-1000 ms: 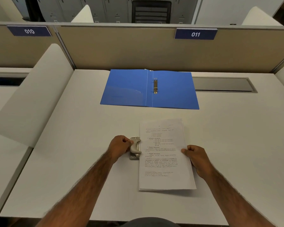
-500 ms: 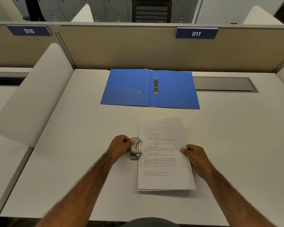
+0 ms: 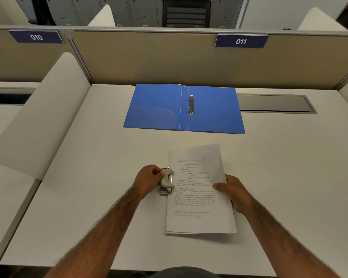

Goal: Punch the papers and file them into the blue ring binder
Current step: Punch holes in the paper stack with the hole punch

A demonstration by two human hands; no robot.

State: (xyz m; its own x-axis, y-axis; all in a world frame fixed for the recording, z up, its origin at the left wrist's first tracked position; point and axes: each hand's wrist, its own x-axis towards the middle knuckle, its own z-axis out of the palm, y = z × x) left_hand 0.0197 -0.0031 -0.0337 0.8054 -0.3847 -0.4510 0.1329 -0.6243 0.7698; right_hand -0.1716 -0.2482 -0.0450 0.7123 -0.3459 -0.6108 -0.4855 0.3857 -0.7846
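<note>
Papers (image 3: pixel 199 197) pinched by right hand (image 3: pixel 234 192); left hand (image 3: pixel 149 180) grips half-hidden hole punch (image 3: pixel 167 182), apparently pressing.

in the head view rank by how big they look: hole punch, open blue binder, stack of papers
1. blue binder, though farther away
2. papers, nearer the camera, so its true size against the binder is unsure
3. hole punch, clearly smallest

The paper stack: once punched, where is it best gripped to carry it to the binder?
Probably by the right long edge, from the right, where the right hand already pinches the paper stack; the left edge sits in the hole punch.
</note>
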